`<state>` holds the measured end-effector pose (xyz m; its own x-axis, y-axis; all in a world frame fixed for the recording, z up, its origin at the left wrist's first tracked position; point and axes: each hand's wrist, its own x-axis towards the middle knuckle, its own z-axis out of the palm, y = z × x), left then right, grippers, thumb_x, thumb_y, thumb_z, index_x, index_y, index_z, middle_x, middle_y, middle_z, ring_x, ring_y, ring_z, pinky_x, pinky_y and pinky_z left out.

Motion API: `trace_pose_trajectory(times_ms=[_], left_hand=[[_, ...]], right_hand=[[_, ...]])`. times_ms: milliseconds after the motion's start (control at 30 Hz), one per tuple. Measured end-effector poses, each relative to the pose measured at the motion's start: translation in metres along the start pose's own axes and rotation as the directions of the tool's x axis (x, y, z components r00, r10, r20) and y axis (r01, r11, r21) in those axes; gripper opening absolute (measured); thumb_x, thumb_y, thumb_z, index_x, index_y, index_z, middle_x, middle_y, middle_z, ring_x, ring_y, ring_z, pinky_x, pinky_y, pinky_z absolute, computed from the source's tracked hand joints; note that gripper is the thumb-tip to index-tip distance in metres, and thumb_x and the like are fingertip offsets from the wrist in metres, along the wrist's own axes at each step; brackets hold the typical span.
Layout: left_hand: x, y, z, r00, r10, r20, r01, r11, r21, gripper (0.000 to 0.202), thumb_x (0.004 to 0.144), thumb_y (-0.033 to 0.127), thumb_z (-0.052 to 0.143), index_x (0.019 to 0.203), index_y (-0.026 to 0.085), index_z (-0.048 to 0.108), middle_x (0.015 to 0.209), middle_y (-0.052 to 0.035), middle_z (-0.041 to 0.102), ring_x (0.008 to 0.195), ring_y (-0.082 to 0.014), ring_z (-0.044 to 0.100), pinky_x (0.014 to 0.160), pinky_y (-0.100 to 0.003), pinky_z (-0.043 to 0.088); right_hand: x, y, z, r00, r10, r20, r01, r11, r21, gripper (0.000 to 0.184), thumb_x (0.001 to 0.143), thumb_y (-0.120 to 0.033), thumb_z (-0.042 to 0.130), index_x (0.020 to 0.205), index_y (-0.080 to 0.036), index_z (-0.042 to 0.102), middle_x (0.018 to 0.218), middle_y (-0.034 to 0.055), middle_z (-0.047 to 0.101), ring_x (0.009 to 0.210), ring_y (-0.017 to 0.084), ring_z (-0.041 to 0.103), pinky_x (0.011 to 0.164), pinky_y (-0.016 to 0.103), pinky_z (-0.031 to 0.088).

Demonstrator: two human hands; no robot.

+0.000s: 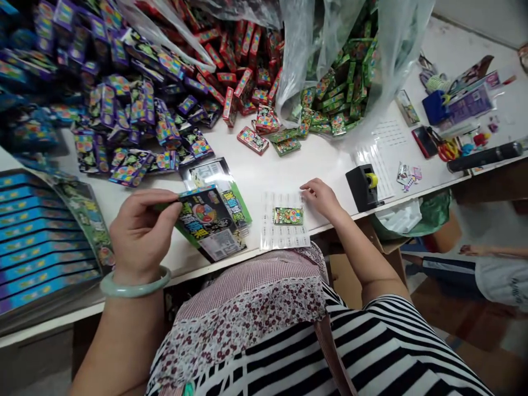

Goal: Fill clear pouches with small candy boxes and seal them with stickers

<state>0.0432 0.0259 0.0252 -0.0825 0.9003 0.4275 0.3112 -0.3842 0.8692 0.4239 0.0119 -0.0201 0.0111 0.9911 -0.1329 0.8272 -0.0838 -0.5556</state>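
My left hand (142, 234), with a pale green bangle at its wrist, pinches the top corner of a flat black box (210, 217) with colourful printing. The box stands tilted at the front of the table. Behind it lies a stack of similar packaging (233, 203) with green edges. A clear sheet of small labels (284, 242) lies at the table edge, with a small green packet (287, 215) on it. My right hand (322, 199) rests at the sheet's right side, fingers loosely bent and slightly apart; nothing shows in them.
Heaps of small purple boxes (119, 110), red boxes (243, 82) and green boxes (338, 99) spread across the back, partly in clear plastic bags (396, 66). Blue boxes (41, 236) are stacked at left. A black tape dispenser (361, 190) stands at right. Another person (495, 275) is beyond.
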Motion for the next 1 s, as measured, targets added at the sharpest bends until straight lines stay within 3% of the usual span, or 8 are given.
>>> trace_pose_trajectory(times_ms=[167, 333, 433, 500, 567, 700, 833, 1000], left_hand=[[0.002, -0.009, 0.001, 0.997, -0.067, -0.023, 0.069, 0.996, 0.058, 0.016, 0.071, 0.024, 0.075, 0.086, 0.022, 0.071, 0.087, -0.0019, 0.069, 0.081, -0.0156, 0.063, 0.072, -0.029, 0.048], [0.014, -0.055, 0.0, 0.95, -0.3, 0.086, 0.269, 0.926, 0.265, 0.022, 0.071, 0.034, 0.067, 0.09, 0.022, 0.066, 0.082, -0.0001, 0.063, 0.07, -0.0141, 0.054, 0.069, -0.03, 0.046], [0.022, -0.067, 0.007, 0.937, -0.286, 0.202, 0.151, 0.851, 0.503, 0.019, 0.072, 0.033, 0.065, 0.088, 0.023, 0.065, 0.09, -0.0031, 0.063, 0.089, -0.0211, 0.057, 0.088, -0.041, 0.048], [0.025, -0.057, 0.021, 0.949, -0.183, 0.256, 0.007, 0.826, 0.563, 0.019, 0.075, 0.033, 0.065, 0.09, 0.022, 0.066, 0.097, -0.0058, 0.063, 0.102, -0.0252, 0.055, 0.099, -0.046, 0.043], [0.025, -0.039, 0.045, 0.92, -0.147, 0.363, -0.061, 0.861, 0.504, 0.022, 0.081, 0.035, 0.062, 0.098, 0.021, 0.065, 0.1, -0.0065, 0.063, 0.1, -0.0243, 0.057, 0.097, -0.044, 0.045], [0.021, -0.015, 0.11, 0.715, -0.232, 0.66, 0.009, 0.946, 0.323, 0.026, 0.082, 0.033, 0.061, 0.105, 0.02, 0.062, 0.101, -0.0059, 0.063, 0.095, -0.0226, 0.059, 0.089, -0.039, 0.048], [0.018, -0.025, 0.156, 0.739, -0.335, 0.584, 0.196, 0.937, 0.289, 0.027, 0.07, 0.026, 0.071, 0.089, 0.021, 0.052, 0.101, -0.0049, 0.06, 0.094, -0.0211, 0.056, 0.086, -0.037, 0.046], [0.003, -0.035, 0.165, 0.731, -0.485, 0.48, 0.497, 0.861, 0.113, 0.036, 0.064, 0.02, 0.074, 0.074, 0.022, 0.04, 0.076, 0.0041, 0.05, 0.067, -0.0121, 0.047, 0.067, -0.027, 0.041]], right_hand=[[-0.013, 0.004, 0.01, 0.999, -0.048, 0.007, 0.048, 0.991, -0.127, 0.027, 0.084, -0.022, 0.069, 0.111, -0.019, 0.072, 0.116, 0.0117, 0.065, 0.108, 0.028, 0.058, 0.1, 0.044, 0.047], [-0.016, 0.007, 0.014, 0.999, -0.053, -0.002, 0.052, 0.991, -0.12, 0.023, 0.087, -0.023, 0.067, 0.108, -0.018, 0.073, 0.115, 0.0117, 0.065, 0.107, 0.029, 0.056, 0.099, 0.045, 0.047], [-0.016, 0.009, 0.015, 0.998, -0.056, -0.002, 0.055, 0.994, -0.09, 0.023, 0.086, -0.022, 0.067, 0.107, -0.018, 0.072, 0.114, 0.0117, 0.064, 0.107, 0.029, 0.055, 0.1, 0.045, 0.046], [-0.014, 0.009, 0.014, 0.998, -0.065, -0.022, 0.063, 0.996, -0.066, 0.029, 0.086, -0.024, 0.066, 0.114, -0.017, 0.069, 0.117, 0.0127, 0.063, 0.109, 0.029, 0.054, 0.101, 0.045, 0.045], [-0.009, 0.009, 0.012, 0.997, -0.059, -0.051, 0.055, 0.996, -0.069, 0.038, 0.086, -0.026, 0.065, 0.123, -0.017, 0.064, 0.123, 0.0146, 0.06, 0.113, 0.03, 0.052, 0.102, 0.047, 0.044], [0.002, 0.005, 0.009, 1.0, -0.002, -0.013, 0.001, 0.994, -0.106, 0.024, 0.082, -0.024, 0.067, 0.106, -0.016, 0.068, 0.12, 0.0161, 0.058, 0.113, 0.032, 0.05, 0.099, 0.047, 0.044], [0.002, 0.008, 0.012, 0.998, 0.058, -0.02, -0.055, 0.99, 0.132, 0.006, 0.082, -0.024, 0.063, 0.087, -0.02, 0.062, 0.091, 0.0056, 0.061, 0.089, 0.022, 0.055, 0.083, 0.038, 0.046], [-0.006, 0.021, 0.024, 0.984, 0.18, -0.016, -0.127, 0.753, 0.645, 0.035, 0.078, -0.036, 0.062, 0.11, -0.025, 0.051, 0.059, -0.0107, 0.042, 0.055, 0.012, 0.045, 0.058, 0.026, 0.038]])
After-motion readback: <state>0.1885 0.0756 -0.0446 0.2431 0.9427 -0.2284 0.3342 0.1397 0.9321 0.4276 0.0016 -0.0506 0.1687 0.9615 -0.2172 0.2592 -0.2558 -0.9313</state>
